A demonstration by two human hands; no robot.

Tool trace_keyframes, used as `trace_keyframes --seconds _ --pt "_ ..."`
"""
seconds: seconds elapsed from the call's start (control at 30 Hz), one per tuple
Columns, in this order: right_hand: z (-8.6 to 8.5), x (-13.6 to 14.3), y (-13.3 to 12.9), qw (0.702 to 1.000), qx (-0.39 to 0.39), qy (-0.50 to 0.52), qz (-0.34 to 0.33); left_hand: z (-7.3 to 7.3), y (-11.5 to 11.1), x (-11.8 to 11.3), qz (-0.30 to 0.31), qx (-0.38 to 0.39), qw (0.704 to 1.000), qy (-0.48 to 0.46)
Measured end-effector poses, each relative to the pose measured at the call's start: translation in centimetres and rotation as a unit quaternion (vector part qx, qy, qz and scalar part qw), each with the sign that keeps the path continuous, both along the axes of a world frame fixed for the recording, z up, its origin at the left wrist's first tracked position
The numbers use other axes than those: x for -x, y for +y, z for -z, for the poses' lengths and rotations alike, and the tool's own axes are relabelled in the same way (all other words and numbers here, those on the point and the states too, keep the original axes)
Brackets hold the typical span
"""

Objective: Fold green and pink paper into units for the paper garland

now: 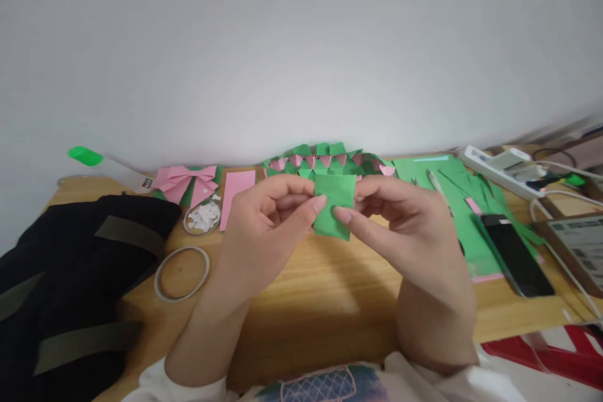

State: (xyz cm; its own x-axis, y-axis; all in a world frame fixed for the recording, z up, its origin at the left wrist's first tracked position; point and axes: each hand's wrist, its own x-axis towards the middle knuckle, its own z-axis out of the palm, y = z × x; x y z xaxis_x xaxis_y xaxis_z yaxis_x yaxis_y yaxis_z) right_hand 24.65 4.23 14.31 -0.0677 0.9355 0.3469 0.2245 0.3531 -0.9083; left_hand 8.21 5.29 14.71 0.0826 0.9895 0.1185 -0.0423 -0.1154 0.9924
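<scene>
Between my two hands a small green paper rectangle [335, 198] is held up above the wooden table. My left hand [273, 217] pinches its left edge, thumb on the front face and fingers behind. The right side is gripped by my right hand [400, 220], its thumb also pressed on the front. Behind the paper, against the wall, stands a row of folded green and pink paper pieces [325, 160], partly hidden by my hands. A pink paper strip [239, 183] lies just beyond my left hand, and green paper sheets [426, 169] lie beyond my right hand.
At left are a pink paper bow [186, 183], white scraps [203, 218], a tape roll [181, 273], a green-capped clear tube [113, 168] and a black bag [85, 264]. At right lie a phone [516, 254], a pen [437, 185] and a power strip [499, 169] with cables.
</scene>
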Motion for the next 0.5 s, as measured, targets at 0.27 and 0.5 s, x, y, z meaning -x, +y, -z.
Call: trace_keyframes --seconds 0.27,0.5 --pt "0.57 0.37 0.19 0.996 -0.087 -0.003 0.004 0.45 0.06 0.04 -0.002 0.001 0.999 -0.043" --pt "0.56 0.3 0.05 0.996 -0.082 0.023 -0.027 0.05 0.09 -0.03 0.011 0.008 0.997 -0.076"
